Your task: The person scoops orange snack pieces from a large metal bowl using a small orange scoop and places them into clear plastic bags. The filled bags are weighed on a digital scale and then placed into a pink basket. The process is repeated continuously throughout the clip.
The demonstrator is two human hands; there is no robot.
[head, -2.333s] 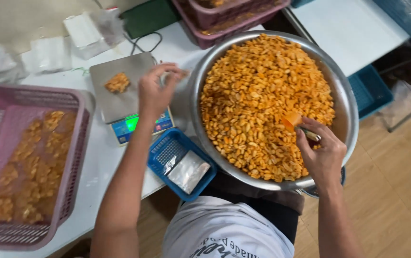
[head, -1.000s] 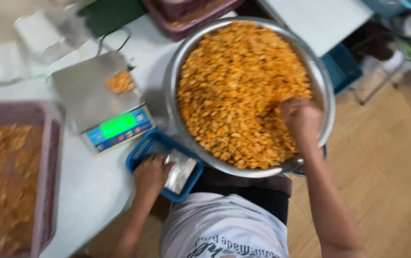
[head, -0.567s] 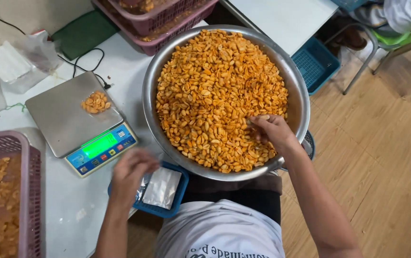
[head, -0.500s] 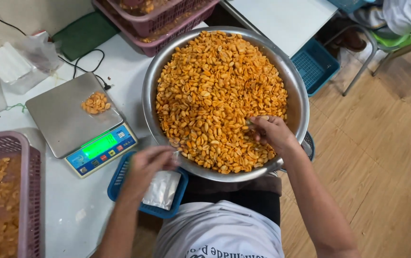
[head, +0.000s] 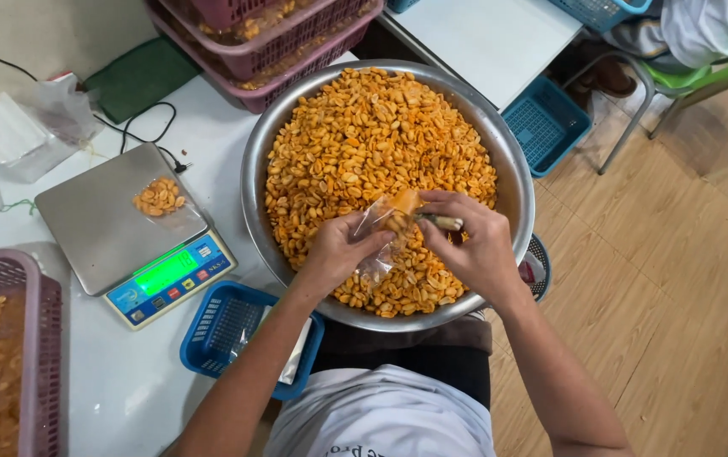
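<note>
Your left grip (head: 343,250) pinches a clear, crinkled plastic bag (head: 381,228); your right grip (head: 469,245) clasps a scoop (head: 440,222) at its mouth.

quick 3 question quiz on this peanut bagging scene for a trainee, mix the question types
1. True or false: the left hand holds a small clear bag over the metal bowl.
2. What lies on the scale? A) a spoon B) a small pile of orange nuts C) nothing
3. What is the right hand holding at the bag's mouth?

Key: 1 true. 2 B. 3 a small scoop with nuts.
</note>
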